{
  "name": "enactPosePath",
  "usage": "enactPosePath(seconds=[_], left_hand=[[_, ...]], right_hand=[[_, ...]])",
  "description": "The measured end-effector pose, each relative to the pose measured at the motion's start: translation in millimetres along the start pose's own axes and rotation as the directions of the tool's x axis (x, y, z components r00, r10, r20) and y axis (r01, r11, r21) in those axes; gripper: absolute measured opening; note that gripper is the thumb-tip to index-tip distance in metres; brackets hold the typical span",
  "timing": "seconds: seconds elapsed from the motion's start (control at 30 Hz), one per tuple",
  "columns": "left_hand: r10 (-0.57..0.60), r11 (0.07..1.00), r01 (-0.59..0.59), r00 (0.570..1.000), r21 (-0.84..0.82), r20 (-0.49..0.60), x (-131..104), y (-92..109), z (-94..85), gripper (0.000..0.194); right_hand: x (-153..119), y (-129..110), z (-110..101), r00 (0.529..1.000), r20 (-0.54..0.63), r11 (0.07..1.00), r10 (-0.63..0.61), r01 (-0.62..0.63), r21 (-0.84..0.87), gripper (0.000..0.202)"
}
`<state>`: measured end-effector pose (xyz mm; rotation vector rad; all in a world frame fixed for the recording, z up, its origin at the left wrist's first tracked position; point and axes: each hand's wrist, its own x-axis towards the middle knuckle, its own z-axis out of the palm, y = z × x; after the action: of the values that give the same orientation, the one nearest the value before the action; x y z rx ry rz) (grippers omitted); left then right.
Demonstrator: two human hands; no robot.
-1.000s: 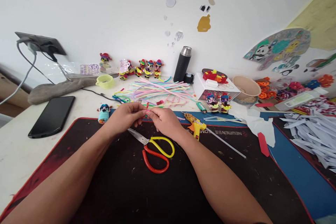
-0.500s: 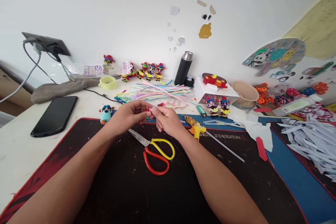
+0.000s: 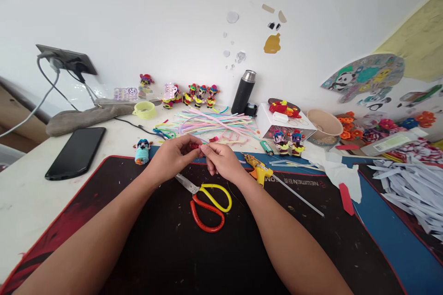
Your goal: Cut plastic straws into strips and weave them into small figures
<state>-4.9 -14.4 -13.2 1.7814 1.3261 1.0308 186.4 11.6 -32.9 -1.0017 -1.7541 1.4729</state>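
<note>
Fingertips of my left hand [image 3: 176, 156] and my right hand [image 3: 221, 159] meet over the far edge of the black mat [image 3: 166, 249]. Between them is a small red glittery piece [image 3: 195, 146], mostly hidden by the fingers; its exact kind cannot be made out. Both hands are closed on it in a pinch. Just below them lie scissors [image 3: 204, 203] with one yellow and one red handle, blades pointing up left. A yellow glue gun [image 3: 259, 171] with a clear glue stick rests right of my right hand. A small turquoise-bodied figure [image 3: 141, 152] stands left of my left hand.
Pastel pipe cleaners [image 3: 214, 122] are heaped behind the hands. A black phone [image 3: 76, 153] lies at left. A black thermos [image 3: 244, 92], a white box [image 3: 285, 120] and small figures [image 3: 200, 94] stand near the wall. White paper strips [image 3: 411, 193] pile up at right.
The whole view has shifted slightly, so things sit a little lower and further right. Both hands keep their pinch on the red piece, fingers moving only slightly.
</note>
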Motion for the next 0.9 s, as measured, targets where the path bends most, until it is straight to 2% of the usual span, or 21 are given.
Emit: enactPosePath(seconds=[0.13, 0.4, 0.57, 0.73, 0.9], left_hand=[[-0.016, 0.999, 0.016, 1.0, -0.029, 0.006, 0.9, -3.3, 2.3, 0.028], [-0.032, 0.967, 0.035, 0.999, -0.252, 0.017, 2.3, -3.4, 0.5, 0.026], [-0.02, 0.978, 0.026, 0.999, -0.207, 0.029, 3.2, -4.1, 1.0, 0.026], [-0.025, 0.987, 0.037, 0.997, -0.153, 0.079, 2.9, -1.8, -2.4, 0.034], [-0.083, 0.971, 0.107, 0.99, -0.216, 0.117, 2.6, 1.0, -5.4, 0.046]], right_hand=[[-0.6, -1.4, 0.9, 1.0, 0.027, 1.0, 0.015, -0.015, 0.02, 0.044], [-2.0, -7.9, 1.6, 0.998, 0.036, 0.994, 0.045, -0.048, 0.094, 0.044], [-1.1, -5.4, 0.9, 1.0, 0.006, 0.993, 0.026, -0.026, 0.112, 0.037], [-1.2, -5.4, -0.2, 0.999, -0.044, 0.999, 0.004, -0.001, 0.053, 0.033], [-1.7, -6.0, -1.2, 0.999, -0.039, 0.999, 0.005, -0.004, 0.046, 0.031]])
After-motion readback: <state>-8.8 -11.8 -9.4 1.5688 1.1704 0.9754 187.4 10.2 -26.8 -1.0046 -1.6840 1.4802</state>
